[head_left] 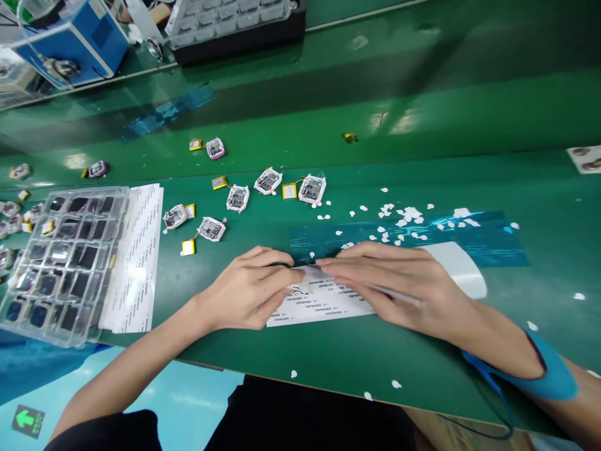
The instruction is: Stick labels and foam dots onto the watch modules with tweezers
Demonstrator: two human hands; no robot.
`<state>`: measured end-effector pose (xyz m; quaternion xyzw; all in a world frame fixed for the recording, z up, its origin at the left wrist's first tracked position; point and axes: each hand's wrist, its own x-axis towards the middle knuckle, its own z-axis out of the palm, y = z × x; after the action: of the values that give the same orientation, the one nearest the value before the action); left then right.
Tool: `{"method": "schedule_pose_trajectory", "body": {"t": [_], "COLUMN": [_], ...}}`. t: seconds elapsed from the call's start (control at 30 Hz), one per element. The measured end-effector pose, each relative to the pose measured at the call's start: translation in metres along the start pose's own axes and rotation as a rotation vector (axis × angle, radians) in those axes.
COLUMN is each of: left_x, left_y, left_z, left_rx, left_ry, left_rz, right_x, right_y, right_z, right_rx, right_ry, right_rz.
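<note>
A white label sheet [323, 305] with rows of small printed stickers lies on the green bench near its front edge. My left hand [248, 289] rests on the sheet's left end, fingers curled, its fingertips pinched at a small sticker. My right hand [399, 283] lies over the sheet's right part, fingers together, holding thin tweezers [313, 266] whose tip meets the left fingertips. A blue wrist strap [549, 376] wraps my right forearm.
Several small circuit modules with yellow batteries [267, 188] lie scattered beyond the hands. A clear tray of dark parts [61, 263] and more label sheets [138, 257] sit at the left. White sticker scraps [404, 216] and blue film [469, 238] lie at the right.
</note>
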<state>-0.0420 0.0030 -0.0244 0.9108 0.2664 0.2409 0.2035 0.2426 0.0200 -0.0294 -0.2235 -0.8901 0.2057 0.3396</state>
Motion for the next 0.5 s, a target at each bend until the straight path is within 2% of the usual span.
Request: {"method": "schedule_pose_trajectory", "body": {"t": [0.07,0.13,0.23,0.33,0.4,0.43,0.5], "left_x": [0.0,0.001,0.002,0.008,0.016,0.021,0.031], "left_y": [-0.002,-0.004,-0.002,0.013,0.024,0.028,0.029], "left_z": [0.001,0.003,0.003,-0.005,-0.014,-0.019,-0.026], "left_rx": [-0.001,0.013,0.011,-0.103,-0.266,-0.363,-0.583], "left_ry": [0.003,0.011,0.017,0.026,0.121,0.221,0.473], "left_rz": [-0.012,-0.013,-0.015,0.026,-0.036,-0.136,-0.423], "right_x": [-0.001,0.0,0.004,0.007,0.007,0.006,0.005], "right_y": [-0.003,-0.006,-0.009,-0.012,-0.016,-0.019,-0.026], "right_z": [-0.001,-0.004,-0.011,-0.017,-0.02,-0.021,-0.023], "right_rx": [-0.128,-0.21,-0.196,-0.201,-0.214,-0.225,-0.243], "right_ry": [-0.014,0.025,0.127,0.198,0.25,0.29,0.348], "right_rz": [-0.081,-0.1,-0.029,-0.024,-0.046,-0.043,0.013]}}
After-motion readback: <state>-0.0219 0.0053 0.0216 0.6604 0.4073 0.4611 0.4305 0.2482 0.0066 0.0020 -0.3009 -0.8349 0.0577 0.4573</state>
